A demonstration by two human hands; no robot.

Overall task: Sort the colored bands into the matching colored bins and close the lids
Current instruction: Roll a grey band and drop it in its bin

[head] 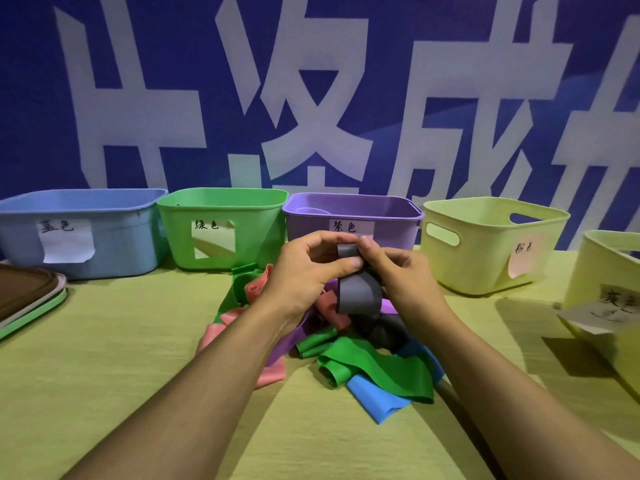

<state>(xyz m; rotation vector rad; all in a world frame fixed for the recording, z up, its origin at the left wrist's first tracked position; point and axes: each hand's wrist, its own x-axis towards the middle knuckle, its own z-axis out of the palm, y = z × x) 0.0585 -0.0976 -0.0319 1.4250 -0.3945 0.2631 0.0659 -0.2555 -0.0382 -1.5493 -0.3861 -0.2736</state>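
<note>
A grey band hangs in folds above a tangled pile of bands in green, pink, purple, blue and grey at the table's middle. My left hand and my right hand both pinch the grey band's top, just in front of the purple bin. A row stands behind: blue bin, green bin, purple bin, pale yellow bin with a pink label. A second pale yellow bin with a grey label stands at the right edge. All the bins are open-topped.
Stacked lids, brown over pink and green, lie at the left edge. A yellow-green cloth covers the table. A blue banner with white characters hangs close behind the bins.
</note>
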